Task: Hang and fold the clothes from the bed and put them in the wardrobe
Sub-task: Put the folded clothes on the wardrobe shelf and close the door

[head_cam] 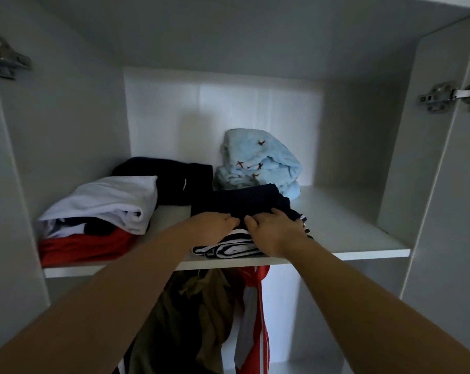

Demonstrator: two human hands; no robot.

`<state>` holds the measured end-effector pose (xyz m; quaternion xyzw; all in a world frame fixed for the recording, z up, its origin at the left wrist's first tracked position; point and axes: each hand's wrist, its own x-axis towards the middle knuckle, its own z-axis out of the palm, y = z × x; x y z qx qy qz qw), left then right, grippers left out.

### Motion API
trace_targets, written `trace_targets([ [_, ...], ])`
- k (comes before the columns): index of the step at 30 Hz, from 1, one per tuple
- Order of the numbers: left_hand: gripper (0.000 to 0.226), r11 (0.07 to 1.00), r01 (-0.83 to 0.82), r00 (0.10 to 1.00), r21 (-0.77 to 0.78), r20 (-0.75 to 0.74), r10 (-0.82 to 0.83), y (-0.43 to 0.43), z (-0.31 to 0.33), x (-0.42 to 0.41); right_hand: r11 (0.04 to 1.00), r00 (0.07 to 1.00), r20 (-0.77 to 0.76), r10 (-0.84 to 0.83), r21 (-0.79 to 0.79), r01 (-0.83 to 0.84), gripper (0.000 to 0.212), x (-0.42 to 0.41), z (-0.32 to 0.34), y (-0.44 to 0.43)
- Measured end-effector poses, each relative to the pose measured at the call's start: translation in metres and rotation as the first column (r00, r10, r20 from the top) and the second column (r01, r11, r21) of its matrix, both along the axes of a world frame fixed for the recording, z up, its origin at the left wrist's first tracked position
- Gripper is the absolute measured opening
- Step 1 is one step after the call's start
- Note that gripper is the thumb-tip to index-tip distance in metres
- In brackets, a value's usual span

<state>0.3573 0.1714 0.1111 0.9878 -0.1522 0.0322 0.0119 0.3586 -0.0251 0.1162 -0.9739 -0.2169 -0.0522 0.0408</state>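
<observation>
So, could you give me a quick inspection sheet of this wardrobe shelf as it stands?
Surface: white wardrobe shelf, dimly lit.
Job's things: dark folded garment atop a striped garment at the front; white garment over a red garment at left; black garment and pale blue bundle behind.
Clutter: nothing seen.
Hands: left hand and right hand rest on the dark folded garment.
Cables: nothing seen.
Surroundings: hanging clothes below; door hinge each side.
</observation>
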Motion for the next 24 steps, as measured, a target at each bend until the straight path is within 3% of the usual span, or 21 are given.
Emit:
trace_targets([
  [3,0.05,0.995,-0.004,1.0,0.102,0.031,0.001,0.029,0.0,-0.008,0.999,1.0,0.01,0.014,-0.037,-0.013,0.047,-0.006,-0.002,0.028],
  [10,0.051,0.984,-0.048,0.993,0.17,0.11,0.03,0.062,-0.005,-0.015,1.0,0.996,0.083,0.018,-0.02,-0.016,0.054,-0.002,-0.011,0.065],
  [20,0.044,0.985,-0.155,0.98,0.08,0.134,0.143,0.063,-0.008,-0.017,0.998,0.997,0.078,-0.008,0.067,0.003,0.059,0.006,-0.019,0.08],
  [24,0.049,0.975,-0.223,0.917,-0.015,0.337,0.215,0.054,0.013,-0.042,1.0,0.999,-0.028,-0.026,0.014,0.026,0.06,-0.001,-0.002,0.076],
])
